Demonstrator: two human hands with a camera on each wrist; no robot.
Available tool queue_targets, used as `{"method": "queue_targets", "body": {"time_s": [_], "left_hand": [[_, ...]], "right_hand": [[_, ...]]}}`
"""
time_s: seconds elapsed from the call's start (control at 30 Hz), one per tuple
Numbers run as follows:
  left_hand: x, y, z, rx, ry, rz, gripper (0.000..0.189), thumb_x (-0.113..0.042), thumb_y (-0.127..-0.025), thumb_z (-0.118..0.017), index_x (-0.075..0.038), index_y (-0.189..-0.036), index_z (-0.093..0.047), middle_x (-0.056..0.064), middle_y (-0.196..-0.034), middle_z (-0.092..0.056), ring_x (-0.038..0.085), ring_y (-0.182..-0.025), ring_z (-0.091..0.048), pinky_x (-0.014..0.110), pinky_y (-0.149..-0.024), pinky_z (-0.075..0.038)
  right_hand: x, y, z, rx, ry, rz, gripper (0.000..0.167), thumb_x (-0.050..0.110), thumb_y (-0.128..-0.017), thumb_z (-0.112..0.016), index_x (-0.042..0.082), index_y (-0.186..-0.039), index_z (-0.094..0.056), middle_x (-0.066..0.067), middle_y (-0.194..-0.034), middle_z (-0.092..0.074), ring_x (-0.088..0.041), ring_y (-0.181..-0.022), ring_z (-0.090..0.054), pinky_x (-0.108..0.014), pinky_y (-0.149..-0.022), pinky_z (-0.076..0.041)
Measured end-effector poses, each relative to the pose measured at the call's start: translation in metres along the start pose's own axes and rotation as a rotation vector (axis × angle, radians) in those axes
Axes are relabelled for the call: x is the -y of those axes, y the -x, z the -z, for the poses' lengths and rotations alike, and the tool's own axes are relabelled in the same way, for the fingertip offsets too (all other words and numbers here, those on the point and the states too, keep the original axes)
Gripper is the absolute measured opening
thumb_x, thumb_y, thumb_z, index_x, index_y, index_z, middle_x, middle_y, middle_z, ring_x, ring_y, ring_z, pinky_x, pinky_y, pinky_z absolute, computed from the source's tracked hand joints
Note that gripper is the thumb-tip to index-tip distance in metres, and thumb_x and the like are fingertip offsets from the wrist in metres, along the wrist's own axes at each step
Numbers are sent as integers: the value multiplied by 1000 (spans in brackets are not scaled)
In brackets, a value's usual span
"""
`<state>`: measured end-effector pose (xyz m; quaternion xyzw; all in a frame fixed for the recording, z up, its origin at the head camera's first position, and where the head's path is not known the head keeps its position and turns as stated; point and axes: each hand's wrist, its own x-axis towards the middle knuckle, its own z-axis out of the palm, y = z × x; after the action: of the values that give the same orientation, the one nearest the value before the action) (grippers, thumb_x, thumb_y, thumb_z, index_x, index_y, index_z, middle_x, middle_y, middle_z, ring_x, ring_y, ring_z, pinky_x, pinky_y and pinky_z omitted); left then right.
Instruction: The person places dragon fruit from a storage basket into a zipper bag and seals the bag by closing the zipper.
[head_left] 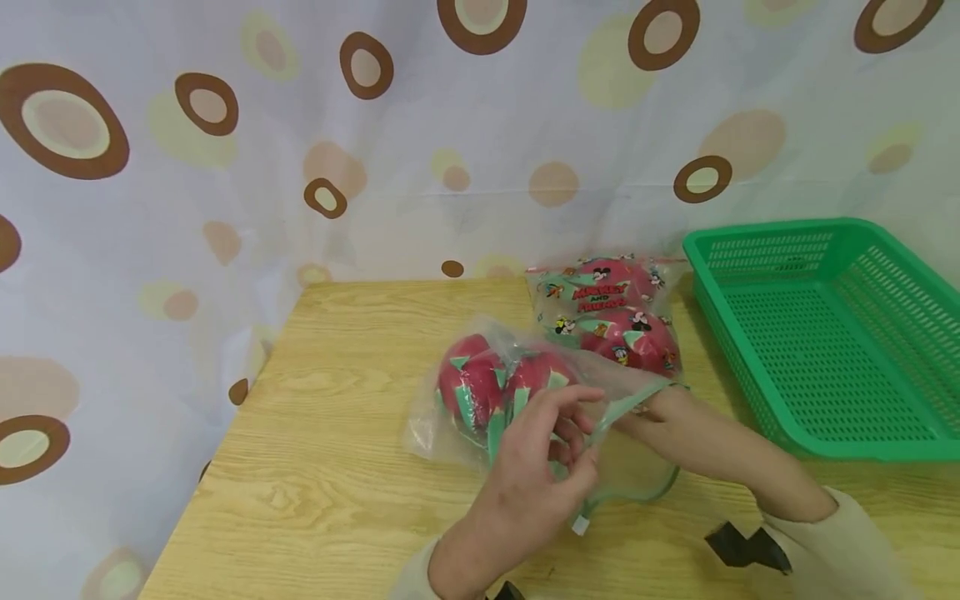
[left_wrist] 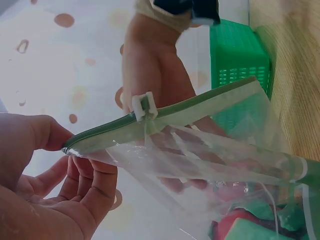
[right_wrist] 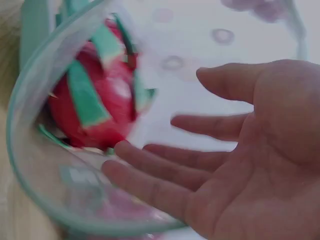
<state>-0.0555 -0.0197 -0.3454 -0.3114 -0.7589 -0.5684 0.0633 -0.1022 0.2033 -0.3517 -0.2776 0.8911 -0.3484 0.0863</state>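
Observation:
A clear zip bag (head_left: 429, 433) with a green rim lies on the table, holding two red dragon fruits (head_left: 471, 379) with green scales. My left hand (head_left: 525, 479) pinches the bag's rim between thumb and fingers, near the mouth. In the left wrist view a white slider (left_wrist: 144, 106) sits on the green zip strip (left_wrist: 210, 97). My right hand (head_left: 656, 425) reaches into the bag's open mouth. Seen in the right wrist view, its fingers (right_wrist: 165, 172) are spread and hold nothing, and a dragon fruit (right_wrist: 100, 95) lies beyond the fingertips.
Behind the bag lies a printed zip bag (head_left: 600, 293) with red and green fruits inside. To the right stands a green plastic basket (head_left: 738, 367). A spotted cloth (head_left: 412, 150) hangs behind and left of the wooden table (head_left: 300, 500).

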Motion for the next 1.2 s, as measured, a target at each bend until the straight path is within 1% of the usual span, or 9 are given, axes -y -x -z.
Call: {"method": "queue_targets", "body": {"time_s": [0.03, 0.1, 0.27, 0.5, 0.57, 0.67, 0.87, 1.03, 1.2], "left_hand": [[0, 0, 0, 1, 7, 7, 52, 7, -88, -62, -14, -133, -50, 5, -102, -56, 7, -81, -53, 16, -67, -54], [0, 0, 1, 2, 13, 17, 51, 6, -88, -63, -14, -133, -51, 5, -102, -57, 6, -81, -53, 16, -67, -54], [1, 1, 1, -2, -11, 0, 43, 4, -89, -63, -13, -128, -55, 4, -101, -57, 5, -79, -54, 14, -66, -54], [4, 3, 3, 0, -90, -104, 39, 5, -88, -62, -12, -123, -60, 2, -99, -54, 5, -80, -53, 10, -66, -53], [6, 4, 3, 1, -130, -151, 35, 5, -88, -62, -13, -118, -63, 2, -99, -54, 3, -77, -53, 8, -66, -51], [9, 8, 1, 27, -183, -216, 26, 3, -90, -63, -15, -108, -68, 0, -101, -52, 1, -76, -52, 4, -68, -48], [16, 22, -5, 112, -356, -346, 16, -17, -88, -76, -19, -102, -70, -2, -110, -51, 3, -89, -57, 0, -83, -44], [27, 38, -11, 259, -515, -405, 53, -43, -76, -86, -22, -119, -62, -2, -119, -49, 5, -98, -51, 3, -89, -39], [35, 48, -14, 325, -684, -392, 48, -30, -82, -82, -30, -125, -63, -3, -118, -49, 7, -99, -49, 10, -86, -38]], "right_hand": [[6, 4, 4, -32, -85, -70, 19, 27, -103, -55, 22, -118, -66, 6, -111, -69, -3, -99, -60, -23, -78, -54], [11, 14, 8, -119, -77, -33, 18, 22, -102, -56, 25, -117, -66, 7, -113, -68, -2, -99, -59, -23, -75, -54], [7, 31, 6, -432, 145, 144, 27, 0, -92, -67, 22, -107, -71, 9, -102, -69, 3, -92, -59, -10, -73, -48], [-16, 30, -5, -667, 347, 289, 16, 12, -99, -60, 5, -97, -74, -11, -103, -62, -17, -90, -57, -11, -75, -44], [-19, 28, -6, -688, 381, 257, 8, 2, -91, -67, 1, -96, -73, -17, -107, -60, -23, -86, -58, -13, -70, -43], [-22, 27, -8, -649, 398, 165, 29, -11, -76, -75, 1, -103, -71, -18, -118, -59, -27, -87, -64, -12, -69, -46], [-25, 26, -12, -542, 324, 60, 39, -7, -87, -67, 1, -125, -62, -15, -122, -62, -27, -83, -69, -29, -65, -59], [-24, 22, -11, -577, 274, 81, 41, -10, -88, -64, -2, -128, -61, -16, -137, -56, -13, -96, -64, -7, -74, -50], [-23, 18, -9, -615, 287, 128, 41, -15, -86, -62, -2, -125, -64, -13, -137, -57, -3, -95, -55, -1, -72, -39]]}}
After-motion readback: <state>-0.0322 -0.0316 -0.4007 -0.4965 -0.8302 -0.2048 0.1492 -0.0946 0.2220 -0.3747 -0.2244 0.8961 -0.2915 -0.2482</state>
